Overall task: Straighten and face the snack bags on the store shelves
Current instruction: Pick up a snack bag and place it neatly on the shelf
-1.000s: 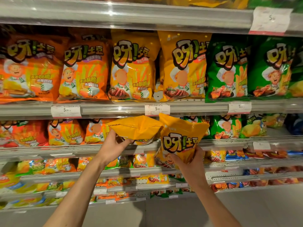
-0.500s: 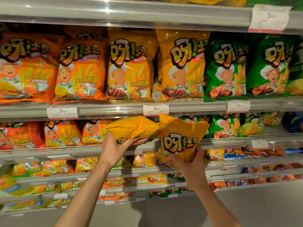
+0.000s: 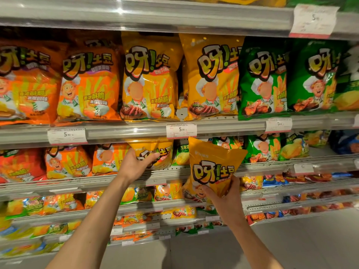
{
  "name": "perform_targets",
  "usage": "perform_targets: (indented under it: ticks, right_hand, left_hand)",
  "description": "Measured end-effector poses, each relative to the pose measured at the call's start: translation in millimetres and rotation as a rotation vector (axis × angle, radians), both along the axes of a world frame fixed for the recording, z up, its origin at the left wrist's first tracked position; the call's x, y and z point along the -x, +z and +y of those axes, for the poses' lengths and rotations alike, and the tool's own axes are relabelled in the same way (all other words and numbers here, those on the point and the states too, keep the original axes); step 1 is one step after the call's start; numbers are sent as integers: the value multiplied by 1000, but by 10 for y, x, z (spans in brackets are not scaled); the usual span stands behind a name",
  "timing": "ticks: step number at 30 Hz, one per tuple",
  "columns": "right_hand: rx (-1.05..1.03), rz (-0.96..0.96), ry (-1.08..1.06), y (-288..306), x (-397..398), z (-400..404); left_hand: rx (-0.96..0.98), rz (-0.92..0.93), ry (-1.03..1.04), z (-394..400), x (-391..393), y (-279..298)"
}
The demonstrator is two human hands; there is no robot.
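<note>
Left hand [image 3: 136, 166] on a shelved bag [image 3: 155, 152], right hand [image 3: 223, 197] holding another bag [image 3: 211, 167] just right, before the shelf edge [image 3: 262, 167]

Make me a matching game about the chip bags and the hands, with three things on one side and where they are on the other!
Things:
1. left hand
2. right hand
3. green bags

Places:
A. upper shelf, right of the yellow bags
B. gripping a yellow bag held out in front of the shelves
C. setting a yellow bag on the second shelf

Pairs: 1-C, 2-B, 3-A
</note>
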State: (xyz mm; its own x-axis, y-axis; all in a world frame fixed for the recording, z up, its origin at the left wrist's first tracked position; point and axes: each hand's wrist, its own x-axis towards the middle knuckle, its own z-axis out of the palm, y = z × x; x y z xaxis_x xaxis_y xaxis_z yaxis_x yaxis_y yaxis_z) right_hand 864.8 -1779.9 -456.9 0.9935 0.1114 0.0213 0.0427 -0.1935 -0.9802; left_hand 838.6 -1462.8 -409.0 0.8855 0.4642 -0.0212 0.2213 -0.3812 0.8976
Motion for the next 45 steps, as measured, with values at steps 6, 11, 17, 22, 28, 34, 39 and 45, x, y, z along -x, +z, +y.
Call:
perform_targets:
  ticks: [6,11,17,22,28,34,39,45]
  right_hand:
    - [-3,2,8,-28,-3,5]
    - [-3,6,34,-38,-21,13]
    - [18,9,56,29,-18,36]
    - [14,10,94,103,-30,48]
    - [31,38,152,125,-88,-19]
    - [54,56,241,116,-124,-1]
    - [111,64,390,198,-142,144]
    - [142,135,609,296,-245,212]
  left_hand:
    - [38,-70,243,-155,-94,101]
    - [-1,-99,180,-226,-19,-33]
    - [-52,-2,82,-71,-140,100]
    - [-223,-32,384,-158,-144,105]
    - [-206,-224,465,-349,106,7]
    - [79,-101,-16,-809,503,-28]
    - [226,28,-120,-1039,527,-44]
    - [246,-9,14,-1069,563,-64]
